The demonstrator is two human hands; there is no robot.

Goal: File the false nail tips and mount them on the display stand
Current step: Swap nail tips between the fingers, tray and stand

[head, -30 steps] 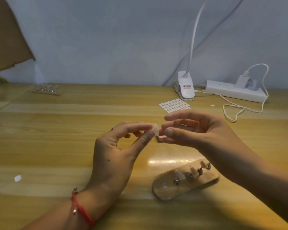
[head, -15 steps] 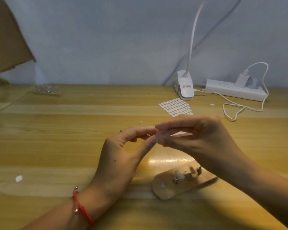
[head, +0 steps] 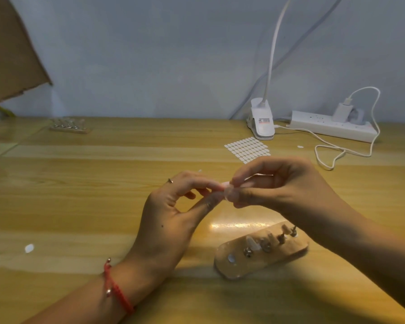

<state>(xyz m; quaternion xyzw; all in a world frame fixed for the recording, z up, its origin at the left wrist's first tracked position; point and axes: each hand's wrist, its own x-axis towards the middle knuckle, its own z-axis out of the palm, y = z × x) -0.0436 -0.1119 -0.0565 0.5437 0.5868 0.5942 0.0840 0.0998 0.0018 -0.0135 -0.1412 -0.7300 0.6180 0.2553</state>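
Left hand (head: 171, 213): thumb and index tip pinched narrow on one clear nail tip (head: 228, 192), the other fingers loosely curled behind, a ring (head: 170, 181) on one of them and a red bracelet (head: 117, 288) at the wrist. Right hand (head: 283, 183) meets it fingertip to fingertip, fingers curled round what looks like a small file (head: 263, 175) (thin pale-pink strip, mostly hidden in the hand, so not certain). The nail tip sits right between the two hands, raised off the table (head: 80, 195).

Just below the right wrist lies the wooden display stand (head: 292, 250). Several pegs already carry tips, e.g. a mounted tip (head: 251, 243), and at least one metal peg looks bare. Beyond the right hand is an adhesive tab sheet (head: 247, 149), farther back a clip lamp (head: 262, 122) and a power strip (head: 332, 125). Far beyond the left hand is a second stand (head: 69, 127). A loose white bit (head: 29, 248) lies well out to the left of the left wrist.

Step in hand, my read: filing the edge. To do it well:
- Grip the tip by its sides so the edge stays exposed.
- Use short, light strokes.
- Rotate the tip rather than the file.
- Go easy on the squeeze, since thin plastic probably flexes or pops out.

Then press it onto a free peg.
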